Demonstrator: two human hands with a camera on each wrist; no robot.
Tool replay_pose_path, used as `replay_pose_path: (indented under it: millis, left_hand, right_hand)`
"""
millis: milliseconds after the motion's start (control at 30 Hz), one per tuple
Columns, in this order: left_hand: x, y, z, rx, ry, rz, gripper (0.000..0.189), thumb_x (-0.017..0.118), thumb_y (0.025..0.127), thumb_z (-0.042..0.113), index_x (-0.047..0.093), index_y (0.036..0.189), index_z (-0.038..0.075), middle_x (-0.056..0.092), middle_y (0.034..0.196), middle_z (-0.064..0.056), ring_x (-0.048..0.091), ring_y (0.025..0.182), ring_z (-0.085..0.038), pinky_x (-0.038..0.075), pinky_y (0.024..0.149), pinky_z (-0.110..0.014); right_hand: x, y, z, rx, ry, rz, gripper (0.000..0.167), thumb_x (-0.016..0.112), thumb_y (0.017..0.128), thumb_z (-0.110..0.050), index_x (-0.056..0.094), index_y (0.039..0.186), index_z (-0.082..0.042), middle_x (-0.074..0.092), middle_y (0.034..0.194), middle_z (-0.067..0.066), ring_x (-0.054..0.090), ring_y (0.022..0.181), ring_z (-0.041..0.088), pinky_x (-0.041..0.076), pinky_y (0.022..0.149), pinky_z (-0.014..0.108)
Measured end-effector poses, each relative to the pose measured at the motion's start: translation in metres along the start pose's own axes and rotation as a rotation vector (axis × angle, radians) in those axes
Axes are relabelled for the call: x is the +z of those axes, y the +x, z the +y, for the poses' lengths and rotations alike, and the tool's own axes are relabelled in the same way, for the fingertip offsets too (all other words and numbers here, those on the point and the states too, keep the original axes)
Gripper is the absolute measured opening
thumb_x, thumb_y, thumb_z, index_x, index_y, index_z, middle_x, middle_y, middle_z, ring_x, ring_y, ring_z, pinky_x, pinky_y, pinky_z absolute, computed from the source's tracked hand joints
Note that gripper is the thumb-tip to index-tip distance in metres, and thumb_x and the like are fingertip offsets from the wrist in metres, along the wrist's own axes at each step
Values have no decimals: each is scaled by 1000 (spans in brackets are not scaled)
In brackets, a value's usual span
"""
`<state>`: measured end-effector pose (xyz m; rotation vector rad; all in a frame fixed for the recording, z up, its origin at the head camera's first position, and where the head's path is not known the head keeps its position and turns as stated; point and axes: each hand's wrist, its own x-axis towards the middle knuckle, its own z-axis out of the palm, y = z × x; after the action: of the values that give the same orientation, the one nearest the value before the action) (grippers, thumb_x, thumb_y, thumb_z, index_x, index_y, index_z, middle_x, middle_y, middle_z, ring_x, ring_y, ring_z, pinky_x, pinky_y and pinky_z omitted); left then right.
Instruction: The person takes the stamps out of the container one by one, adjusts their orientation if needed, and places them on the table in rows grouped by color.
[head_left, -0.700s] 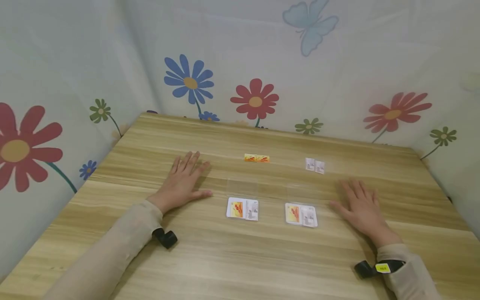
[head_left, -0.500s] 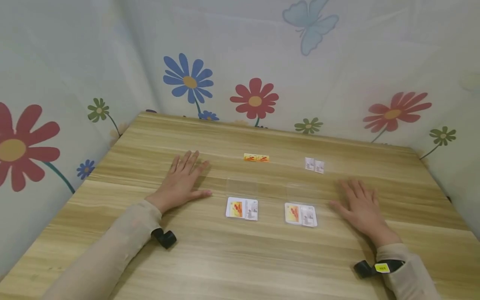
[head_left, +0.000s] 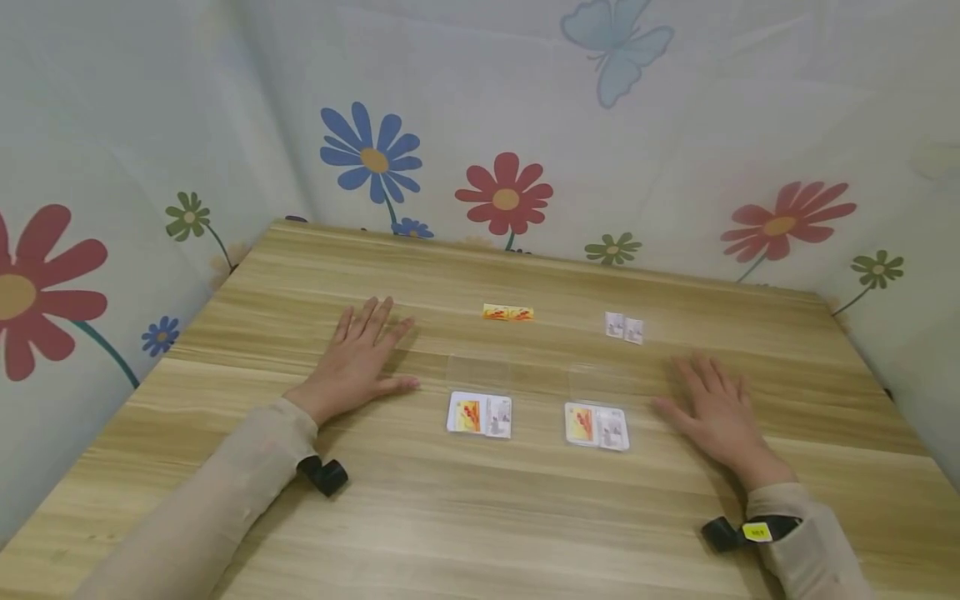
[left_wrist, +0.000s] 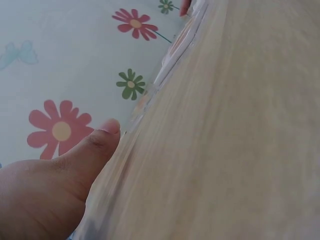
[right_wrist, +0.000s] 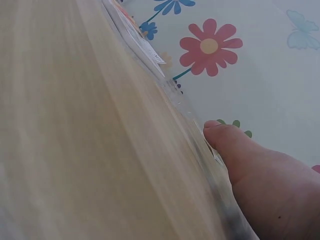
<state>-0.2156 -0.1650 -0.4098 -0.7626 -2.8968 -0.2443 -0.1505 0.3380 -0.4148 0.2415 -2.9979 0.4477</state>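
Note:
My left hand [head_left: 354, 362] rests palm down on the wooden table [head_left: 450, 517], fingers spread and holding nothing. Palm down on the other side lies my right hand [head_left: 716, 417], its fingers straight too. Between them are two clear hinged cases with lids folded back: a left case [head_left: 449, 427] and a right case [head_left: 627, 448]. Each has a white insert bearing one orange-yellow stamp-like piece and one pale grey one. Behind the left case, two orange-yellow pieces [head_left: 508, 313] lie side by side. Two pale grey pieces [head_left: 624, 327] lie behind the right case, nearer my right hand.
A white curtain [head_left: 435, 75] printed with flowers and a butterfly stands behind the table and along its sides. Black wrist cameras are strapped at both sleeves, the left camera [head_left: 330, 477] and the right camera [head_left: 720, 534], close above the tabletop.
The whole head view has shifted slightly, so everything appears a little further left and up. Both hands, the cases and the loose pieces keep their places on the table.

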Motion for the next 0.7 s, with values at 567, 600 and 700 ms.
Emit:
replay_pose_path:
  millis: [567,600,700]
  left_hand:
    - [-6,1,4,8,25,18,90,59,82,65,30,151,15,12,159,-24,10,147,-42,3,118,-60]
    - [-7,1,5,8,21,20,90,59,82,65,30,151,15,12,159,-24,10,147,-42,3,118,-60]
    - [-9,1,5,8,13,25,91,61,82,64,30,151,13,12,159,-25,10,147,-43,4,118,-60]
  right_hand:
    - [-4,1,0,33,29,3,79,52,93,-53,24,151,-9,16,155,30,12,140,55,-1,106,76]
    - [-4,1,0,35,28,4,78,52,93,-52,24,152,-9,16,155,30,12,140,55,-1,106,76]
    - [-5,2,0,34,21,15,78,52,93,-52,24,151,-8,18,154,31,14,139,56,1,105,77]
